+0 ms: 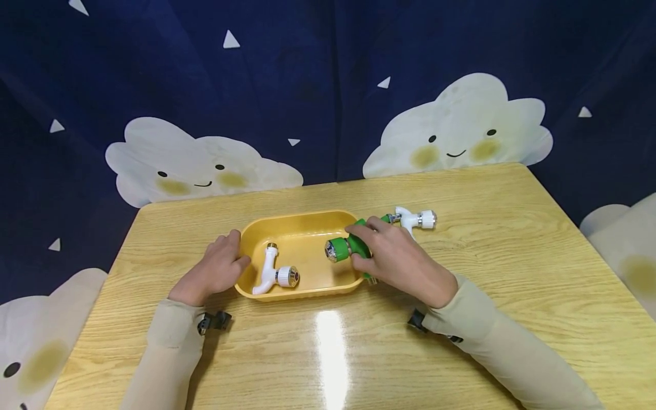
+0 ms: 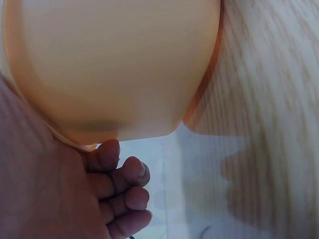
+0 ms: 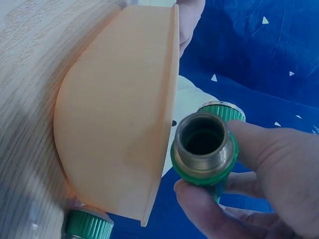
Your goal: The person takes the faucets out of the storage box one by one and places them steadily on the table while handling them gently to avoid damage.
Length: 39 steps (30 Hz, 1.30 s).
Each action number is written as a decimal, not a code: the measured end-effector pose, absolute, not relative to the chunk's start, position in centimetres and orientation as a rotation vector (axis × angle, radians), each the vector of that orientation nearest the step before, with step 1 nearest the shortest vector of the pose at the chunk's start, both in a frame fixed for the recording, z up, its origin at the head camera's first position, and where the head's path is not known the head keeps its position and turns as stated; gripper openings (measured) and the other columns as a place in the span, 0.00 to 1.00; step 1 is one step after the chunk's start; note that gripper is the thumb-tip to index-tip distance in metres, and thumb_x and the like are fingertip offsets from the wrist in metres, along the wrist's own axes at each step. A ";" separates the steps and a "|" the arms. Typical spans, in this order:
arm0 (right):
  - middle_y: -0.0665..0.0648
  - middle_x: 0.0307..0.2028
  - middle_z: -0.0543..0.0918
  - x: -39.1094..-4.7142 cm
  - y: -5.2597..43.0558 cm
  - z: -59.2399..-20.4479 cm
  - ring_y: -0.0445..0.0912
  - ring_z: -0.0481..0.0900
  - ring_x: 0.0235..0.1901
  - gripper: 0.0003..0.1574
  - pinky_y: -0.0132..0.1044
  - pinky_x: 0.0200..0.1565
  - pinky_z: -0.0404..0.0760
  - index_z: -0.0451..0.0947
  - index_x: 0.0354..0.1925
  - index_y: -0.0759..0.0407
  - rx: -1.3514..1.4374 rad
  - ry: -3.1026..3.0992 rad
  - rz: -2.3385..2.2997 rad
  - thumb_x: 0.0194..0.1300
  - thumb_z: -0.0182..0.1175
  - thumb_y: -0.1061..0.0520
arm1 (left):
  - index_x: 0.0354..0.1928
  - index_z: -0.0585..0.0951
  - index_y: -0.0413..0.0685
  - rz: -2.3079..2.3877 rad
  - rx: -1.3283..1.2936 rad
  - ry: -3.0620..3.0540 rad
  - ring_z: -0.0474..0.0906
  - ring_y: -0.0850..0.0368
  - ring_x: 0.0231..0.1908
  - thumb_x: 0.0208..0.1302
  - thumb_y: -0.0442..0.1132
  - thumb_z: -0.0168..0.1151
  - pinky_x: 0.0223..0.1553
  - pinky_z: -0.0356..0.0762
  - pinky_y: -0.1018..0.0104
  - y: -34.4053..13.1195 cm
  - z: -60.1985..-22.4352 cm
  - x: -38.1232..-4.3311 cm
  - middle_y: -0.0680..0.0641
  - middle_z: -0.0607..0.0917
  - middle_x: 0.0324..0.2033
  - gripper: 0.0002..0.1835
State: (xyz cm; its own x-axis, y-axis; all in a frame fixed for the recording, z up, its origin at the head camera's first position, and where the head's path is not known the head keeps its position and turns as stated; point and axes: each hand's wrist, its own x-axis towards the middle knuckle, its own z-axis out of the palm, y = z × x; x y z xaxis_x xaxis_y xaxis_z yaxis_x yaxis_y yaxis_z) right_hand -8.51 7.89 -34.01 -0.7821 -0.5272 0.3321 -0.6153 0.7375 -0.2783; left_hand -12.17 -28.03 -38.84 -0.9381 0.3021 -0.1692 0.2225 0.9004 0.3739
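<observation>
In the head view a white plastic tap (image 1: pixel 269 272) lies at the left end of a yellow oblong basin (image 1: pixel 302 294). My left hand (image 1: pixel 217 267) grips the basin's left end, the thumb over the rim and the fingers outside. In the left wrist view those fingers (image 2: pixel 130 172) curl below the rim. My right hand (image 1: pixel 392 253) pinches a green tap (image 1: pixel 339 249) above the basin's right end. The green tap's open threaded metal end (image 3: pixel 202 142) faces the right wrist camera. Part of its body is hidden by my fingers.
Beyond my right hand a second white tap (image 1: pixel 410 219) lies on the wooden table (image 1: pixel 492 228). Next to it shows part of another green tap (image 1: pixel 385 218), mostly hidden; a green knob (image 3: pixel 89 224) stands near the basin. A dark blue curtain (image 1: pixel 318 74) hangs behind the table.
</observation>
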 end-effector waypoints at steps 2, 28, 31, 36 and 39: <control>0.61 0.37 0.83 -8.5 8.0 -34.0 0.39 0.69 0.21 0.27 0.23 0.20 0.66 0.82 0.57 0.64 0.901 -2.711 0.559 0.59 0.68 0.58 | 0.44 0.66 0.39 0.522 0.392 2.840 0.66 0.45 0.38 0.70 0.40 0.50 0.41 0.60 0.57 -28.0 -38.8 -12.2 0.43 0.69 0.31 0.10; 0.59 0.38 0.82 -8.3 8.4 -33.4 0.41 0.70 0.24 0.27 0.25 0.21 0.67 0.82 0.58 0.62 0.853 -2.807 0.560 0.60 0.68 0.57 | 0.42 0.66 0.41 0.535 0.385 2.832 0.66 0.46 0.38 0.70 0.40 0.50 0.42 0.59 0.57 -28.0 -38.7 -12.1 0.44 0.69 0.31 0.09; 0.60 0.38 0.82 -8.3 8.5 -33.3 0.42 0.70 0.25 0.27 0.26 0.21 0.67 0.82 0.57 0.63 0.842 -2.813 0.554 0.59 0.68 0.57 | 0.42 0.66 0.41 0.532 0.384 2.831 0.66 0.46 0.38 0.71 0.40 0.49 0.42 0.59 0.57 -28.0 -38.7 -12.1 0.44 0.68 0.31 0.09; 0.59 0.38 0.82 -8.4 8.6 -33.3 0.43 0.70 0.26 0.27 0.27 0.22 0.68 0.82 0.57 0.62 0.827 -2.819 0.549 0.59 0.68 0.57 | 0.42 0.66 0.41 0.532 0.386 2.834 0.66 0.46 0.38 0.71 0.40 0.49 0.42 0.59 0.57 -28.0 -38.7 -12.1 0.44 0.69 0.31 0.09; 0.59 0.38 0.82 -8.4 8.7 -33.3 0.43 0.70 0.25 0.27 0.28 0.22 0.68 0.81 0.57 0.62 0.820 -2.825 0.556 0.59 0.68 0.57 | 0.42 0.66 0.41 0.535 0.386 2.832 0.66 0.46 0.38 0.71 0.40 0.49 0.42 0.59 0.57 -28.0 -38.7 -12.1 0.44 0.69 0.31 0.09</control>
